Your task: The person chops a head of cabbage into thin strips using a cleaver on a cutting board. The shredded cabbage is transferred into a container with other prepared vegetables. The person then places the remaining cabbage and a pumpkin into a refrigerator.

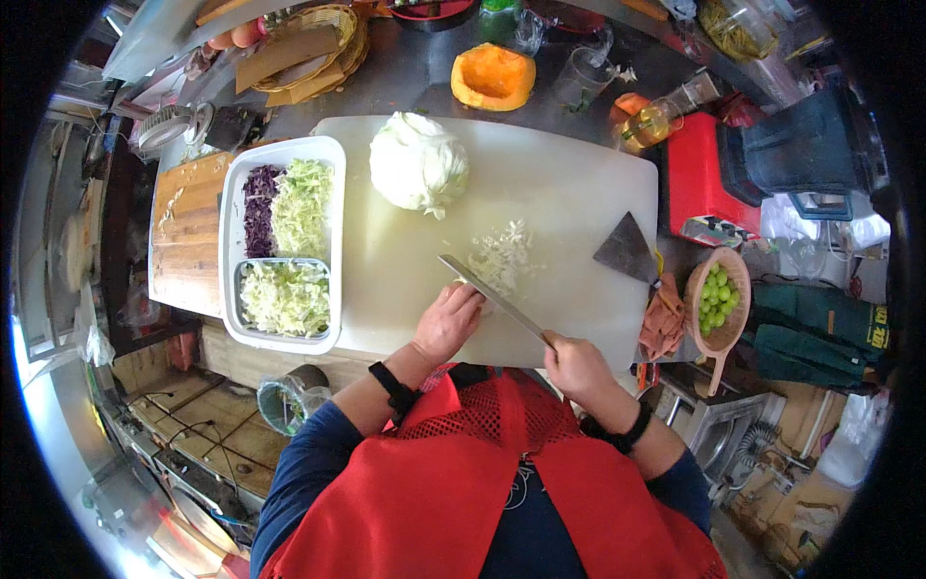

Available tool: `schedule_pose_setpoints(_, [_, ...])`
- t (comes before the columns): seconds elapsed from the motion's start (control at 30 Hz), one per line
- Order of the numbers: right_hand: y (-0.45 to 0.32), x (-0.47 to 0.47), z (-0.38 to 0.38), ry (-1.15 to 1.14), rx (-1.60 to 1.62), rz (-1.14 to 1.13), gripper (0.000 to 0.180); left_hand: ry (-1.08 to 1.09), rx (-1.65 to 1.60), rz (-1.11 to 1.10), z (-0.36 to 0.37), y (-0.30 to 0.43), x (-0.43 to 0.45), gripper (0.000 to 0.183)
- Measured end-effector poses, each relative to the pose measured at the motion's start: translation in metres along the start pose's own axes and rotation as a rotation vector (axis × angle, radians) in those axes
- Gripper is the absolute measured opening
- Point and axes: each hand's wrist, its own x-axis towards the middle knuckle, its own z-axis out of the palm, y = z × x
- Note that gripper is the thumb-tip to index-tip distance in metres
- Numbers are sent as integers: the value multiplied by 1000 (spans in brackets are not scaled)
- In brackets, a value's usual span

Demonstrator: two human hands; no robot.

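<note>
In my right hand (580,368) is a kitchen knife (499,298), its blade slanting up and to the left over the white cutting board (593,174). My left hand (450,318) rests with curled fingers against the near side of the blade. A bit of pale vegetable shows at its fingertips, but whatever lies under the fingers is hidden. Just beyond the blade is a loose heap of finely chopped white vegetable (503,257). Farther back on the board sits a whole pale cabbage (419,163).
A white tray (336,239) at left holds shredded purple cabbage (260,210), shredded green cabbage (302,206) and a smaller filled container (286,298). A dark scraper (626,247) lies at right, near a brown cloth (661,318) and a strainer of grapes (718,297). Behind stands a cut pumpkin (494,77).
</note>
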Motion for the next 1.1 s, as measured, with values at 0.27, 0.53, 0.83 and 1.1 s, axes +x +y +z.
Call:
schedule_pose_setpoints(0.27, [-5,4,-3,-82,1,42,26,27,20,62,-2,0,1,28])
schedule_pose_setpoints(0.53, [-3,2,-4,-82,96,49,24,19,23,69,3,-4,0,30])
schedule_pose_setpoints(0.83, [16,17,21,-26,83,56,22,87,-65,49,11,-13,-12,32])
schedule_pose_setpoints(1.1, [-6,-21,-7,-30,-65,-4,27,-5,16,149,10,-20,-15,33])
